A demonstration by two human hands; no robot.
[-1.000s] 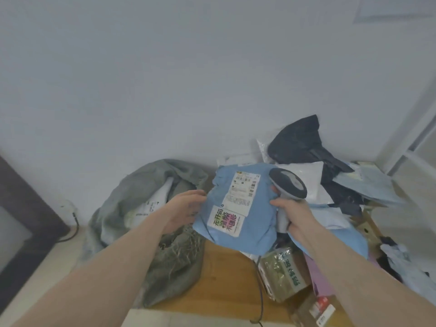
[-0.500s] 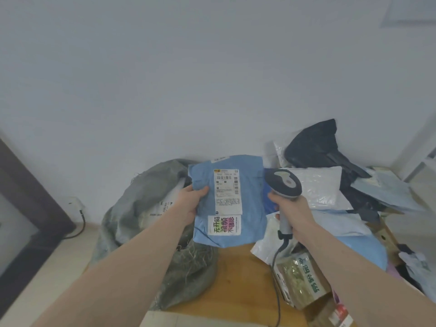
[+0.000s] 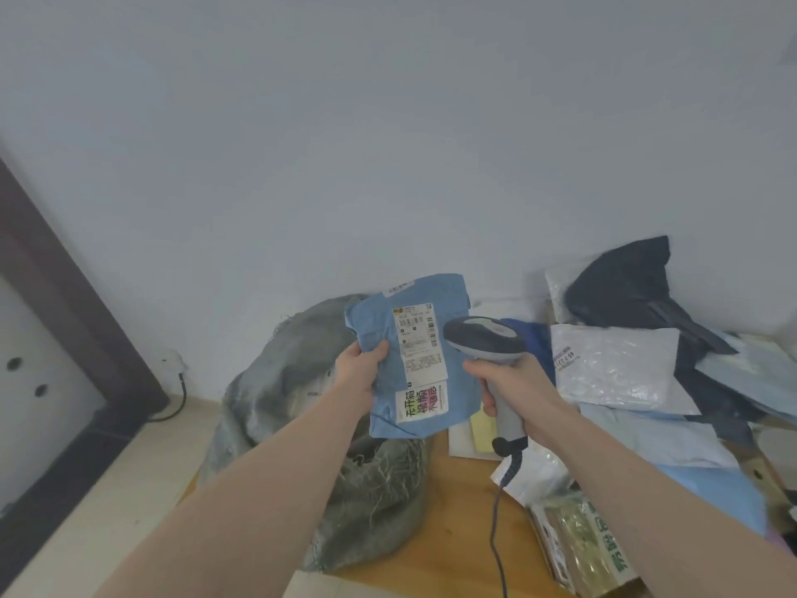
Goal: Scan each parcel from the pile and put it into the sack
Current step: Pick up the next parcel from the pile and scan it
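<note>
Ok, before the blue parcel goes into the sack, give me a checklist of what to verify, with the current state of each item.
1. Left hand grips the blue parcel securely by its left edge: ok.
2. Shipping label faces the camera, uncovered: ok.
3. Right hand holds the scanner, its head beside the label: ok.
4. Scan actually registered: cannot tell; no beam or indicator shows.
5. Grey sack sits below and left of the parcel, within reach: ok.
6. Sack mouth open enough to take the parcel: cannot tell; the parcel and arm hide it.
</note>
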